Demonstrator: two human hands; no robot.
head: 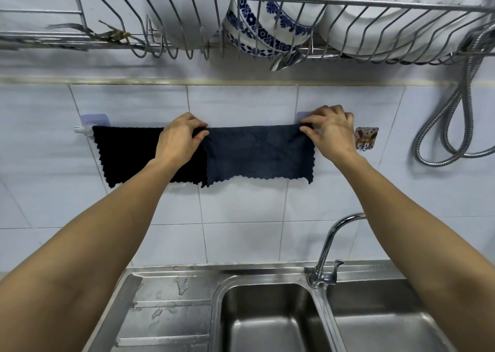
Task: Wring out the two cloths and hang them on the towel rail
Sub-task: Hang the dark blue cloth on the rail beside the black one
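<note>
Two cloths hang side by side over the towel rail (80, 130) on the tiled wall: a black cloth (128, 156) on the left and a dark blue cloth (259, 153) on the right, their inner edges meeting or slightly overlapping (the exact join is hidden behind the left wrist). The left hand (179, 137) pinches the upper left corner of the dark blue cloth between thumb and curled fingers, right at the rail. The right hand (332, 131) pinches the upper right corner of the same cloth in the same way, beside the pale adhesive bracket (304, 115) that carries the rail's right end. Both forearms reach up from the bottom corners. Above, a wire dish rack (187, 3) holds white plates and a blue-patterned bowl (257, 21). Below stands a stainless double sink (270, 322) with a curved tap (329, 244), and a metal shower hose (455, 126) loops down the wall at the right.
</note>
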